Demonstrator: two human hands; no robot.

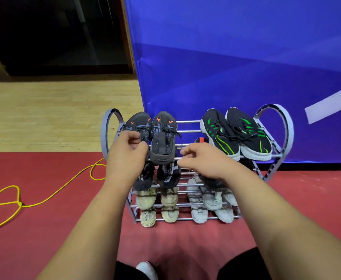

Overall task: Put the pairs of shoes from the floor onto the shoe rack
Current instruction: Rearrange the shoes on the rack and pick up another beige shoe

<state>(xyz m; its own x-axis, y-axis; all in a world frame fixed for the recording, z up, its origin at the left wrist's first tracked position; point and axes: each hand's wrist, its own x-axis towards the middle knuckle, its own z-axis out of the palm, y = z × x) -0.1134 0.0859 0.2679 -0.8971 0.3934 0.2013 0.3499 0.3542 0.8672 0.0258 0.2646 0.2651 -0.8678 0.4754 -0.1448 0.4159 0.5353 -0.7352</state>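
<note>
A grey metal shoe rack [187, 122] with several tiers stands against a blue backdrop. On its top tier at the left lies a black pair with orange marks. My left hand [128, 152] grips the heel of the left shoe [137, 123] of that pair. The right shoe [163, 136] rests on the rails, heel toward me. My right hand [202, 160] hovers just right of that heel, fingers loosely curled and holding nothing. A black and green pair [236, 134] fills the top tier's right side. Lower tiers hold black shoes [167, 174], a beige pair [169, 199] and a grey-white pair [210, 199].
The blue backdrop [226, 67] rises right behind the rack. A yellow cable [44, 201] loops over the red floor to the left, and wooden flooring [54, 110] lies beyond it. My own white shoe [145, 268] shows at the bottom edge.
</note>
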